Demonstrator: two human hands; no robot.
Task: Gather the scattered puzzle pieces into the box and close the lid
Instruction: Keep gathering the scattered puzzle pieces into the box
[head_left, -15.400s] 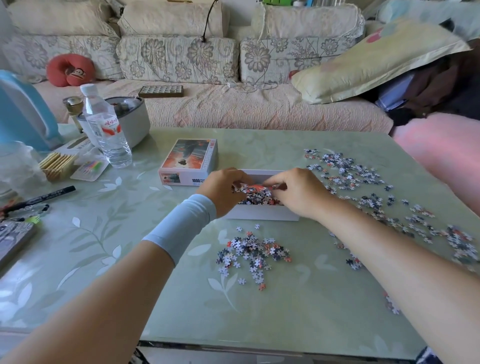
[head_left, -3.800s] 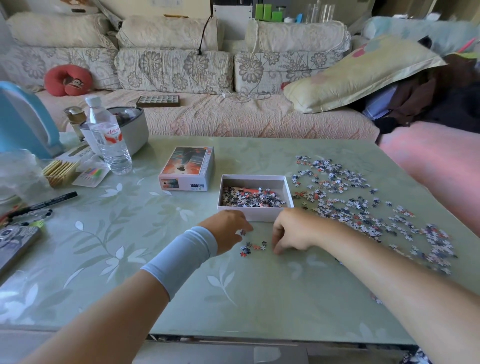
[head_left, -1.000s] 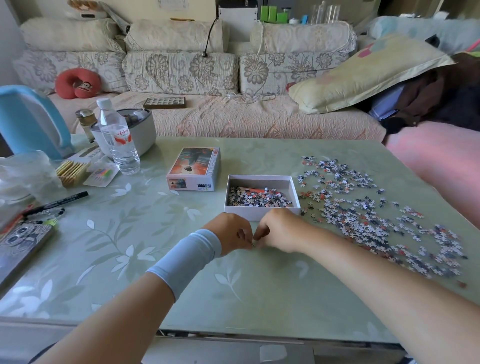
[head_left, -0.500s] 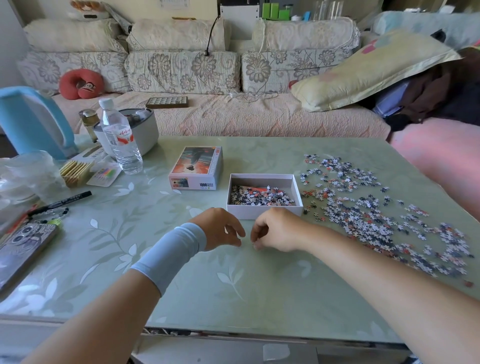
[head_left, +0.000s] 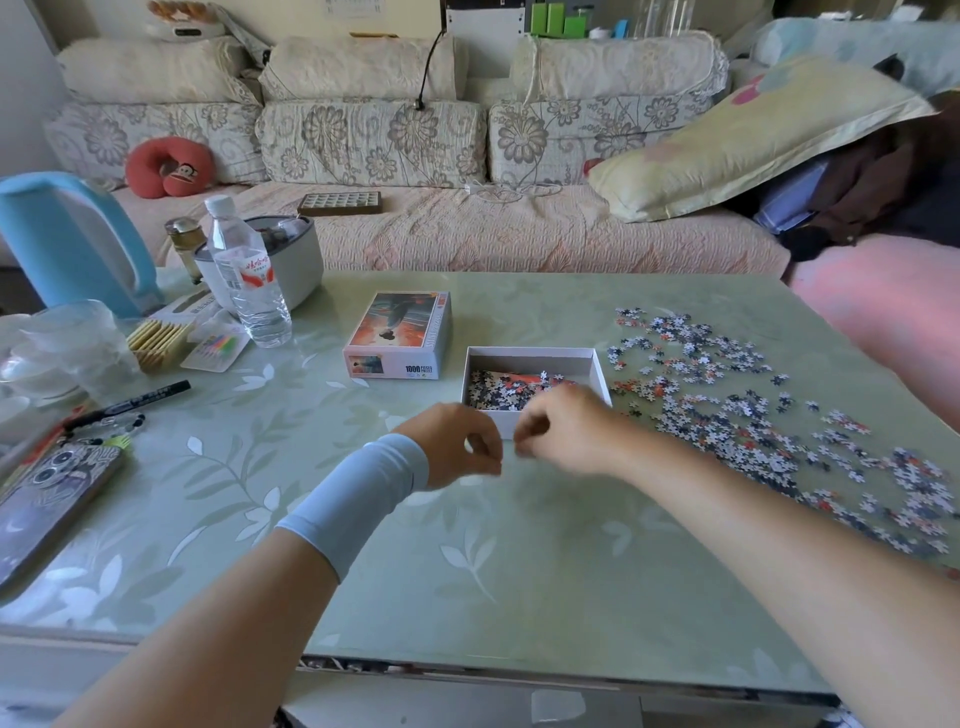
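Note:
The open white box (head_left: 535, 354) stands mid-table with a layer of puzzle pieces (head_left: 498, 391) inside. Its lid (head_left: 400, 332), printed with a picture, lies flat just to its left. A wide spread of scattered pieces (head_left: 727, 415) covers the table right of the box. My left hand (head_left: 452, 447), with a pale blue wristband, and my right hand (head_left: 566, 431) hover close together at the box's front wall. Each has its fingers pinched on small pieces that are mostly hidden by fingers and blur. The right hand overlaps the box's front right corner.
At the left of the table are a water bottle (head_left: 249, 275), a white pot (head_left: 296, 254), a blue kettle (head_left: 72, 244), a marker pen (head_left: 135, 402) and a phone (head_left: 47, 499). A sofa runs behind the table.
The small pile in front of the box has been picked off the table. Both hands have risen and moved toward the box's front wall, the right hand now over its corner.

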